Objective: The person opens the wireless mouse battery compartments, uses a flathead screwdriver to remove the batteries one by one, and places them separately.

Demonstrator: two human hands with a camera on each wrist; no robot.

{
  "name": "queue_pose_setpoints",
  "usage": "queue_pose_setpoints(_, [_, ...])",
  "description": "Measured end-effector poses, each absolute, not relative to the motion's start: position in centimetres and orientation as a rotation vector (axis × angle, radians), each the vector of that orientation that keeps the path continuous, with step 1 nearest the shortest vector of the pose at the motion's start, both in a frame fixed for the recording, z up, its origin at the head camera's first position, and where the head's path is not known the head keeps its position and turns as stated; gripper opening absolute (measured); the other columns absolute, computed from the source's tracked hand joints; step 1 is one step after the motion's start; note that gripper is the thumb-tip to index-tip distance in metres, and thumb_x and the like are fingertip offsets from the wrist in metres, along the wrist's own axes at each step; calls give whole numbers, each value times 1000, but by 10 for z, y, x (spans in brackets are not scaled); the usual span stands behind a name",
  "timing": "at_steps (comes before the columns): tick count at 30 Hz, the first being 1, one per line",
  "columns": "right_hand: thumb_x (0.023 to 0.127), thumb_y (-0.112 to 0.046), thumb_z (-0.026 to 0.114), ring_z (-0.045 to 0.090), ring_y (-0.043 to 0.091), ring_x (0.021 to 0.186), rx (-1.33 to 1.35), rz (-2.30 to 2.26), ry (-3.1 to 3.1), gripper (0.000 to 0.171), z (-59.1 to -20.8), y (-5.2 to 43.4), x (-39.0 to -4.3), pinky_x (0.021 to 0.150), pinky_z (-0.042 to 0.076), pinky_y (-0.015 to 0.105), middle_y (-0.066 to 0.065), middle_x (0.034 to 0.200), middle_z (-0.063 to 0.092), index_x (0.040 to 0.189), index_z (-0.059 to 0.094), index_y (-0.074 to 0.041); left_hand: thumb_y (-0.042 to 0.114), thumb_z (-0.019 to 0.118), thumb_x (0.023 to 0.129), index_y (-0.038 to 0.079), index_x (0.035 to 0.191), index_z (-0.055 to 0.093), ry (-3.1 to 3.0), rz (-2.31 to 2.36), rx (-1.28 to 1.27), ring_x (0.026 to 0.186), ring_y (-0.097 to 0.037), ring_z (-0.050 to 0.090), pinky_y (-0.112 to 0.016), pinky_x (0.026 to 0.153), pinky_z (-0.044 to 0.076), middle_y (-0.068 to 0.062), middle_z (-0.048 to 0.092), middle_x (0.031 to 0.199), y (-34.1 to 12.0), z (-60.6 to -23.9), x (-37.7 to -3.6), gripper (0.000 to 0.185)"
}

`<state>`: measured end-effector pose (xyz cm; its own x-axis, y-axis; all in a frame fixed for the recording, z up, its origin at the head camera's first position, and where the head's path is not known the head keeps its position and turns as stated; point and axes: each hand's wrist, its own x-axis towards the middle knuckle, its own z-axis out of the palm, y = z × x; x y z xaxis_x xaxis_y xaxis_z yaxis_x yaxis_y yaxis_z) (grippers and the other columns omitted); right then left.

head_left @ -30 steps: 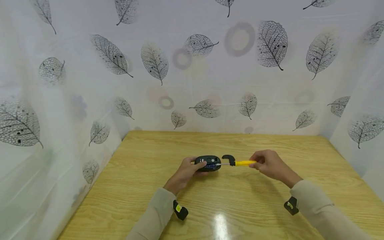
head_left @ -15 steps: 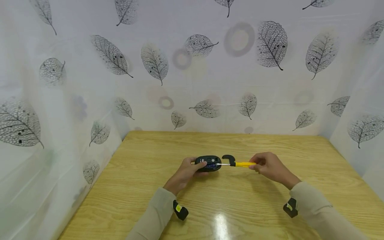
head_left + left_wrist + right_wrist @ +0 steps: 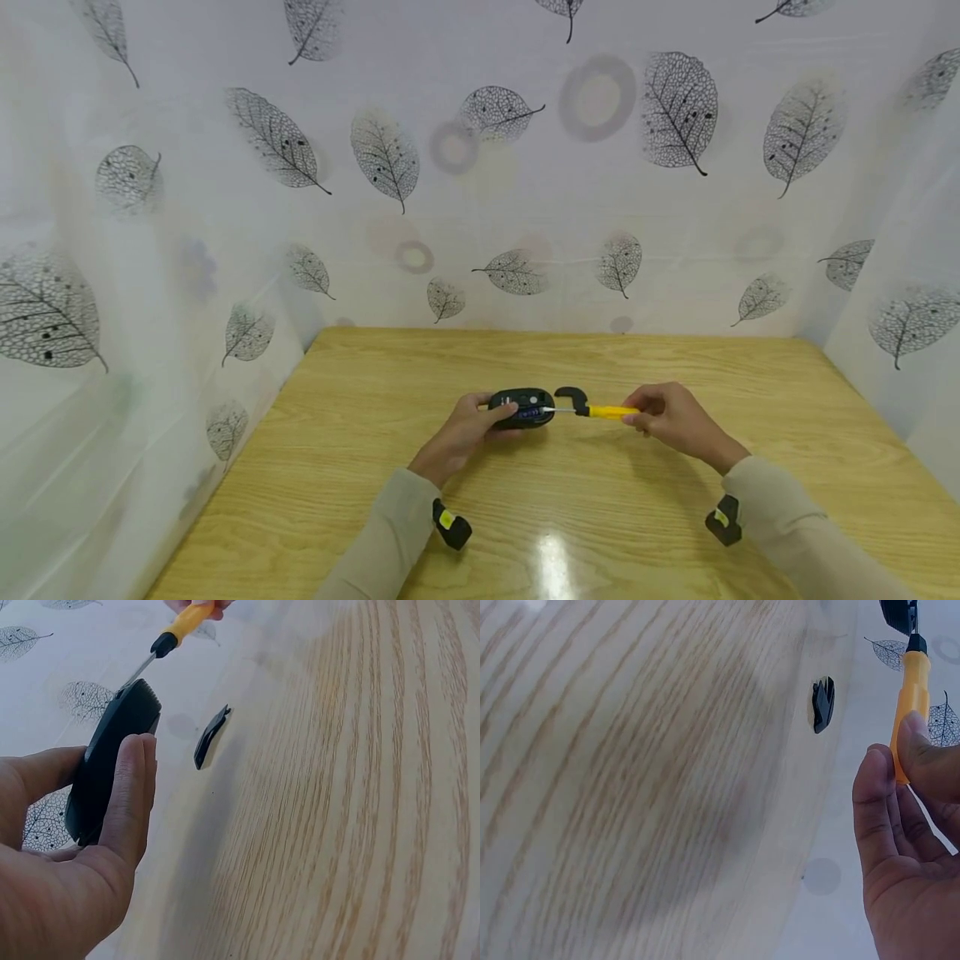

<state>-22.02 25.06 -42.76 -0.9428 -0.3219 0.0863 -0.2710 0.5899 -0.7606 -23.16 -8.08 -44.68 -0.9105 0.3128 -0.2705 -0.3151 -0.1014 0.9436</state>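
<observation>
My left hand (image 3: 467,429) grips a black computer mouse (image 3: 521,407) turned underside up, just above the wooden table (image 3: 555,500); in the left wrist view the thumb (image 3: 129,796) lies along the mouse (image 3: 112,757). My right hand (image 3: 671,417) holds a yellow-handled screwdriver (image 3: 600,411) by its handle, its metal tip inside the open underside of the mouse. In the right wrist view the fingers (image 3: 900,817) curl round the yellow handle (image 3: 909,705). A small black curved cover piece (image 3: 572,395) lies on the table just behind the screwdriver, also visible as the cover (image 3: 211,737) and the cover (image 3: 823,703).
White curtains (image 3: 480,167) printed with grey leaves close the table in at the back and on both sides. Bare wood stretches around and in front of the hands. A bright glare spot (image 3: 551,554) lies near the front edge.
The right hand has shifted slightly down and its grip on the handle has turned a little. The mouse, the left hand and the cover piece stay where they were.
</observation>
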Motion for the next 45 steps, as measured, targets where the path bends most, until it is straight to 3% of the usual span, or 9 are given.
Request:
queue_pose_setpoints(12, [92, -6, 74, 64, 24, 68, -501, -1378, 2689, 13, -435, 251, -220, 58, 58, 36, 15, 87, 70, 101, 72, 4, 13, 66, 100, -12, 145, 42, 1713, 2088, 16, 108, -33, 69, -39, 96, 56, -30, 52, 137, -82, -450, -231, 57])
queue_pose_setpoints(45, [94, -4, 71, 65, 26, 73, -538, -1403, 2609, 16, -447, 249, -222, 62, 58, 32, 14, 91, 71, 106, 70, 7, 11, 65, 101, -13, 143, 44, 1602, 2123, 11, 117, -35, 64, -41, 100, 53, -30, 49, 140, -82, -451, -232, 53])
